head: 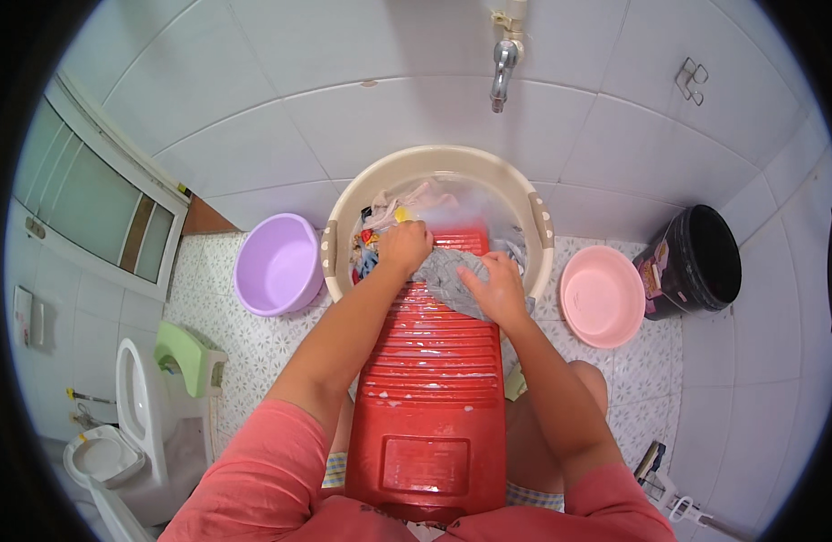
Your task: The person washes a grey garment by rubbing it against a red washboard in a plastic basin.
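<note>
A wet grey cloth (449, 276) lies bunched across the ridges of a red plastic washboard (429, 393). My left hand (407, 245) is closed on the cloth's left end. On its right part my right hand (500, 288) grips the fabric, thumb pointing left. The washboard slopes from my lap into a large beige plastic tub (439, 161), its far end under cloudy water. Pale pink fabric (416, 196) and several coloured clothes (367, 254) soak at the tub's left side. More greyish fabric shows behind my right hand.
A purple basin (278, 267) stands left of the tub, a pink basin (602, 298) and black bucket (710, 261) right. Above hangs a metal tap (502, 74) on the tiled wall. A green stool (189, 356) and white toilet (141, 406) are at the left.
</note>
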